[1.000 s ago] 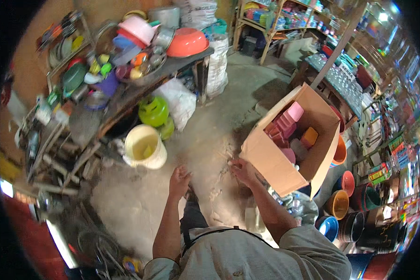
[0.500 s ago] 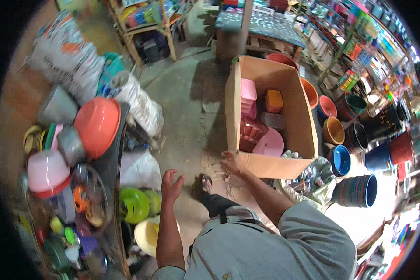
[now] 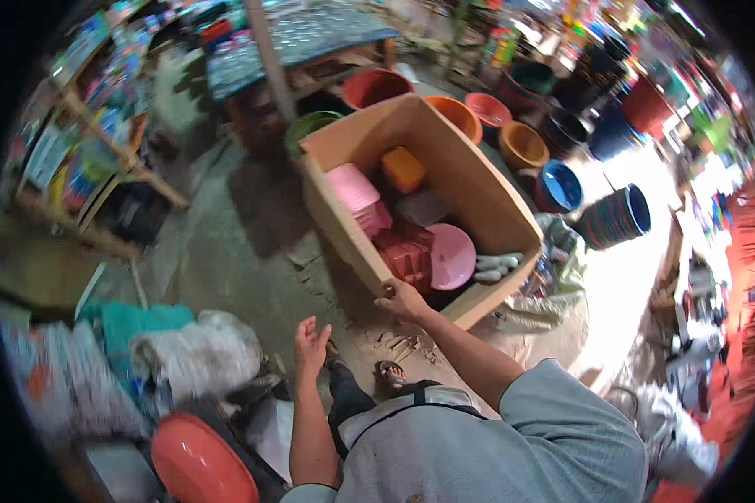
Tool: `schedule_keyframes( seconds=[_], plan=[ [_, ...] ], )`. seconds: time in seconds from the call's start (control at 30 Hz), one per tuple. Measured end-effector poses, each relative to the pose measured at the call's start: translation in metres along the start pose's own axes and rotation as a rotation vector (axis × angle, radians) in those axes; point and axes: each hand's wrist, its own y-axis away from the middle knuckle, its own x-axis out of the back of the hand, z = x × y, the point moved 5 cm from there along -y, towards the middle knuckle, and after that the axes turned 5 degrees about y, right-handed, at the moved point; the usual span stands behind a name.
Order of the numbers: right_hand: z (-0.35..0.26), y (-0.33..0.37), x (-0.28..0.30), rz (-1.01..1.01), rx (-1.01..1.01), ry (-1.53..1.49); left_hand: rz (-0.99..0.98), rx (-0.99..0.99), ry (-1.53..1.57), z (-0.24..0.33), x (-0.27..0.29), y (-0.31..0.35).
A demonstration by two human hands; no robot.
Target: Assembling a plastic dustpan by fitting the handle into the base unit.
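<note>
Your right hand [image 3: 403,299] is closed over the near corner of the open cardboard box [image 3: 344,222], fingers curled on the rim where the near wall and the left wall meet; the grip is on the cardboard itself and on none of the contents. Your left hand [image 3: 310,344] is released, palm open and fingers spread, hanging in the air over the concrete floor [image 3: 243,268] and touching nothing, at about 8 o'clock from the right hand and near it. The box stands on the floor at roughly 12 o'clock from your hands, its long axis running from 10 o'clock to 4 o'clock. Inside it you have a pink ribbed container [image 3: 354,188] at the far left, an orange block-shaped container [image 3: 403,168] just beyond it, a stack of red plastic pieces [image 3: 403,256] nearest your right hand, and a round pink lid [image 3: 451,256] just beside that stack at 3 o'clock. Around the box's far side, from 12 to 3 o'clock, stand plastic basins: a red one [image 3: 376,86], an orange one [image 3: 522,144] and a blue one [image 3: 559,186]. An orange-red bowl [image 3: 200,463] sits at 7 o'clock, by your left elbow.
</note>
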Motion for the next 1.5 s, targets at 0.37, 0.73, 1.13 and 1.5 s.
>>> schedule_keyframes(
  seconds=[0.37, 0.73, 1.13, 1.5],
  plan=[
    [0.178, 0.011, 0.116, 0.714, -0.761, 0.19, -0.819, -0.14, -0.443, 0.061, -0.218, -0.167],
    [0.314, -0.037, 0.104, 0.462, -0.927, 0.875, -0.607, 0.428, -0.772, -0.149, -0.307, -0.297],
    [0.199, 0.011, 0.177, 0.778, -1.01, 0.377, -0.676, 0.136, -1.142, -0.134, -0.377, -0.297],
    [0.155, 0.119, 0.175, 1.784, -0.31, -0.758, -1.444, -0.643, -1.835, -0.143, -0.551, -0.295]
  ],
)
